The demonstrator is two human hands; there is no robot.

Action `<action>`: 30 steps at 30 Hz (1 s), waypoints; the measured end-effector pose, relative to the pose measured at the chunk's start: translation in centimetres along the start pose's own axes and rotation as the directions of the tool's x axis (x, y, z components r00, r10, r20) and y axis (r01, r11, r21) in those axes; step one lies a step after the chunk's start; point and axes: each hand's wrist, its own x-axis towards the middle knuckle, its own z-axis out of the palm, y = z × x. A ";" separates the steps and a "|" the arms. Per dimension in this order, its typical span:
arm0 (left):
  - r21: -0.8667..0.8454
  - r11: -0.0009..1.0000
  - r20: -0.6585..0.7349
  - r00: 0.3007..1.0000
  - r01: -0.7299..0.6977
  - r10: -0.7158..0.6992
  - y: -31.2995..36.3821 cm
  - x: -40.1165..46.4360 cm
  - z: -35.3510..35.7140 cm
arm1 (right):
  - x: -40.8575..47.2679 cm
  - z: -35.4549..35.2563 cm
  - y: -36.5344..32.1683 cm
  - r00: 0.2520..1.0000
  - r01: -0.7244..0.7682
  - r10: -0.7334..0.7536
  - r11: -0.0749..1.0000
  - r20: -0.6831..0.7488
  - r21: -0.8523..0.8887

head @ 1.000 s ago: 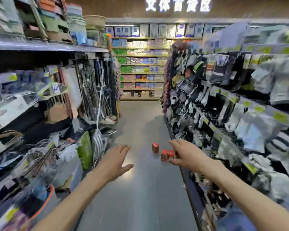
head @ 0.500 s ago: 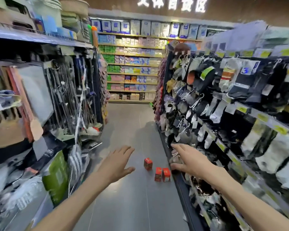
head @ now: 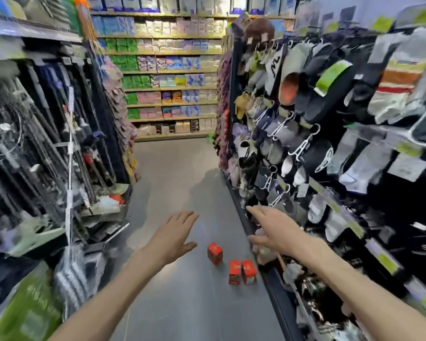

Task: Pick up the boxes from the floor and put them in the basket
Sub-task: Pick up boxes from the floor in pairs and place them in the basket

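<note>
Three small red boxes stand on the grey aisle floor. One red box (head: pixel 215 253) is alone, and a pair of red boxes (head: pixel 242 271) stands side by side next to the right shelf's base. My left hand (head: pixel 174 236) is stretched forward, fingers apart and empty, to the left of the single box. My right hand (head: pixel 277 230) is also held out with fingers apart and empty, above and beyond the pair. No basket is in view.
A rack of hanging socks and slippers (head: pixel 330 143) lines the right side, its dark base (head: pixel 276 296) running beside the boxes. Hanging tools and packets (head: pixel 47 156) fill the left rack. A stocked shelf (head: pixel 170 77) closes the far end of the aisle.
I have moved forward along the aisle, so the boxes appear closer and lower in view. Both hands stay outstretched and empty.
</note>
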 end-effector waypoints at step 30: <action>-0.313 0.949 0.513 0.833 -0.044 0.208 -28.0 51.0 51.0 | 43.6 42.1 26.3 0.797 -0.569 0.446 0.780 0.407 0.261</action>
